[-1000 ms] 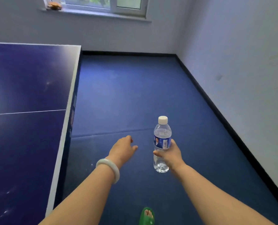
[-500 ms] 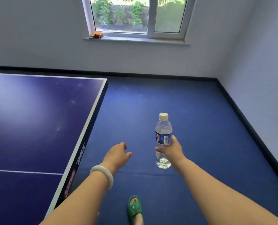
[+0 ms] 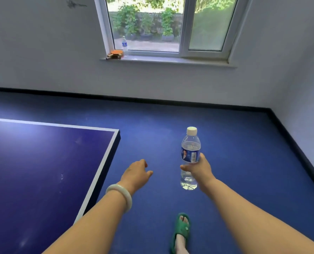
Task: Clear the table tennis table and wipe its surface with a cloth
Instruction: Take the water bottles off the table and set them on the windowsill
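Only a corner of the worktop (image 3: 33, 171) reaches us; the left and bottom edges cut off the rest. Both forearms (image 3: 97, 226) and the foot (image 3: 180, 243) in the green slipper (image 3: 182, 228) run off the bottom edge. The right hand (image 3: 200, 169) covers the middle of the water bottle (image 3: 190, 143), its fingers hidden behind; the print on the label (image 3: 189, 154) blurs. The left hand (image 3: 136, 174) shows its back, fingertips curled out of sight. On the window sill (image 3: 171, 61) the far bottle (image 3: 124, 45) is too small to read, and we cannot tell one paddle (image 3: 116, 54) from two.
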Demonstrator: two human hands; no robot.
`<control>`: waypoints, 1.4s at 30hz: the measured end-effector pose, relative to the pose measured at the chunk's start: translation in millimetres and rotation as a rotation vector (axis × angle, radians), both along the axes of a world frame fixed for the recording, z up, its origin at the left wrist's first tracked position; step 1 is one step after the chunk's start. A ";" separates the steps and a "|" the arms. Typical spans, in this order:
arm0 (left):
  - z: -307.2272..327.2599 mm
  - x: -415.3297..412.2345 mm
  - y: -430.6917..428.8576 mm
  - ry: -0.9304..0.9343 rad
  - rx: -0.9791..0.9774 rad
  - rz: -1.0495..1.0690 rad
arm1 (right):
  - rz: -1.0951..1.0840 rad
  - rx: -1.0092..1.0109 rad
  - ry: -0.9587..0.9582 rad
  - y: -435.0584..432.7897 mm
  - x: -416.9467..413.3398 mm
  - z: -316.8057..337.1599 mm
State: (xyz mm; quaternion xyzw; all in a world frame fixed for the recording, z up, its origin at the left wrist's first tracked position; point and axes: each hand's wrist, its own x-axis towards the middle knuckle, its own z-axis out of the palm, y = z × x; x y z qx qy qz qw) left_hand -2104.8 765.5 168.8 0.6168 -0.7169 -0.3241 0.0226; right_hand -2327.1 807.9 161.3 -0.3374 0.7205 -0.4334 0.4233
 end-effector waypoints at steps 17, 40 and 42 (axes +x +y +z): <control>-1.0 -69.2 -439.6 -0.042 -0.003 0.232 | 0.297 0.042 -0.029 -474.0 -52.8 2.1; -5.7 -52.5 -1049.4 0.011 -0.015 0.357 | 0.292 0.011 -0.155 -1107.6 -46.3 -18.0; -2.3 -49.4 -1088.9 0.012 -0.010 0.390 | 0.300 0.028 -0.162 -1160.7 -45.0 -20.6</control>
